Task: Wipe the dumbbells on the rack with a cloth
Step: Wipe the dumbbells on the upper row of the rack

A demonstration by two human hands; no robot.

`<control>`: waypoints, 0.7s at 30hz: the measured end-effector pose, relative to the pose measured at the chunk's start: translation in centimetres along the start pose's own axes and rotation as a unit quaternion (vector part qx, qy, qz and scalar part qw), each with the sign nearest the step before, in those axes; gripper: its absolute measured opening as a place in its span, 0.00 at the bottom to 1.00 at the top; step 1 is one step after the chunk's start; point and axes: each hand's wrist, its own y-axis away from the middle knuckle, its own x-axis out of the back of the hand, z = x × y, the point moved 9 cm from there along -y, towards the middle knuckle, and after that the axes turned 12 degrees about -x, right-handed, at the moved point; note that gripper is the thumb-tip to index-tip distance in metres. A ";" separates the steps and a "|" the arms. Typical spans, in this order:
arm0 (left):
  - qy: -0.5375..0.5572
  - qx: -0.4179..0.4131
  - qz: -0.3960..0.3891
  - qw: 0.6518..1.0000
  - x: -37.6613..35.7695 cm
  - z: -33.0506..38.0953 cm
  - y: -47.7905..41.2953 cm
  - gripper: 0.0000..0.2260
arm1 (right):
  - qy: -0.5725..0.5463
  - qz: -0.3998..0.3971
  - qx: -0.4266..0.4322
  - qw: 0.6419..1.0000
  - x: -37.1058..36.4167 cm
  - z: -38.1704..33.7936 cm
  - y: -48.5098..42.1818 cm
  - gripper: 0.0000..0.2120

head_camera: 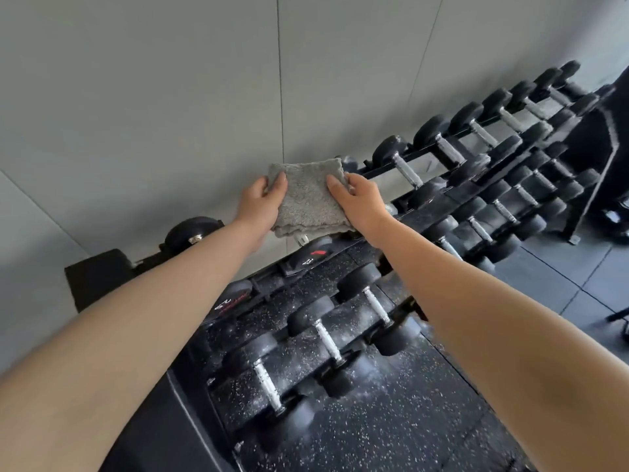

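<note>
A folded grey cloth (308, 199) is held up in front of me over the top tier of the black dumbbell rack (439, 195). My left hand (262, 202) pinches its left edge with thumb on the front. My right hand (357, 202) grips its right edge the same way. Black dumbbells with steel handles (406, 170) line the rack's tiers running to the right. Whether the cloth touches any dumbbell is hidden behind it.
Larger dumbbells (326, 338) sit on the low tiers right below my arms. A grey panelled wall (170, 97) stands behind the rack. Speckled black rubber floor (391, 420) lies below, grey floor tiles (561, 267) to the right, and a dark machine frame (606, 148) at the far right.
</note>
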 end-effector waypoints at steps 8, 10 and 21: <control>-0.026 0.005 0.012 1.000 -0.4 0.9 2.1 0.09 | 0.014 -0.018 0.004 1.000 1.3 0.3 1.0 0.15; -0.032 0.000 0.012 0.999 -0.3 1.3 2.2 0.09 | 0.015 -0.017 0.004 1.000 1.4 0.2 1.3 0.14; -0.049 -0.022 -0.002 0.999 1.1 2.9 5.0 0.09 | 0.033 0.010 0.000 0.999 0.8 0.1 5.1 0.17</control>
